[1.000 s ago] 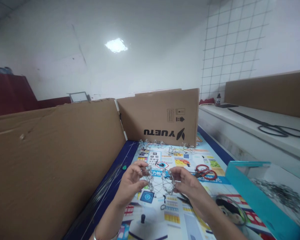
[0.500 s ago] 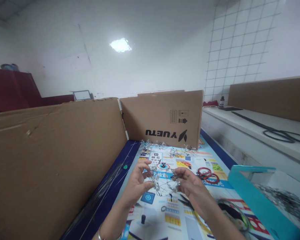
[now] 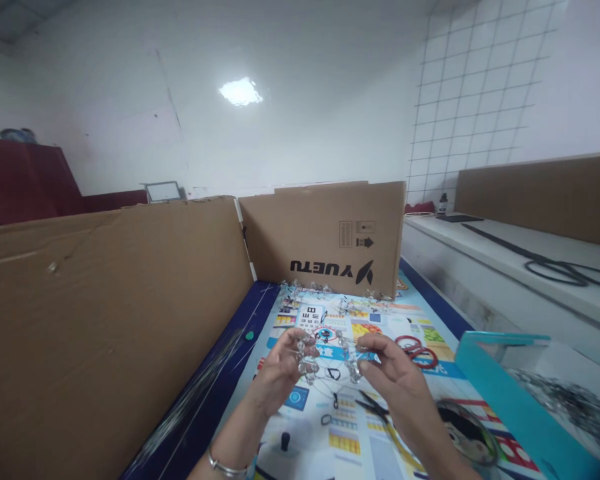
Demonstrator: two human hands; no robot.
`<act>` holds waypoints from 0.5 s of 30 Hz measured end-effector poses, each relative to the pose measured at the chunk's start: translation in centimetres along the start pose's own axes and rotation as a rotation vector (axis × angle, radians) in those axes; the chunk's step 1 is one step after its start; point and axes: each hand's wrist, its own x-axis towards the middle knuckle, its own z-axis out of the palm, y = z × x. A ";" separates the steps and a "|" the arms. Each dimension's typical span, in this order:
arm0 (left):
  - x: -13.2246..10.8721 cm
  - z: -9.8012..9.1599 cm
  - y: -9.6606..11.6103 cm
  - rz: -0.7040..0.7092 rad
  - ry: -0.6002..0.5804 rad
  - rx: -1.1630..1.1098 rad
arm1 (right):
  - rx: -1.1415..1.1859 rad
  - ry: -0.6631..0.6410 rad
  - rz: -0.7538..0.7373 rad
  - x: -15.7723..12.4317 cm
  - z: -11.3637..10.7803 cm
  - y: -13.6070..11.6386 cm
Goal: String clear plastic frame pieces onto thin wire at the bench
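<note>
My left hand is closed, thumb and fingers pinching one side of a strand of clear beads on thin wire. Across a small gap, my right hand has its thumb and fingertips closed at the strand's other side. Fine wires run between the two hands, above the printed mat. A small dark loop shows between them; whether it hangs from the strand or lies on the mat, I cannot tell. Below my right hand lies a dark-bladed tool with yellow handles.
Red-handled scissors rest right of my hands. A teal box holding a wiry tangle stands at the right, beside a round container. Cardboard panels wall the back and left. Loose wires lie along the left edge.
My hands have drawn slightly apart, and the beads now show more clearly between them. My left hand has turned, its fingers curling in closer.
</note>
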 end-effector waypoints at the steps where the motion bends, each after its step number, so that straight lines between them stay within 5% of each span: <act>1: 0.0 -0.2 -0.1 -0.023 0.000 -0.029 | -0.022 -0.007 -0.015 -0.1 0.0 -0.2; 15: 0.1 -0.7 -0.8 -0.093 -0.016 -0.075 | -0.072 -0.064 -0.068 -0.4 0.0 -0.3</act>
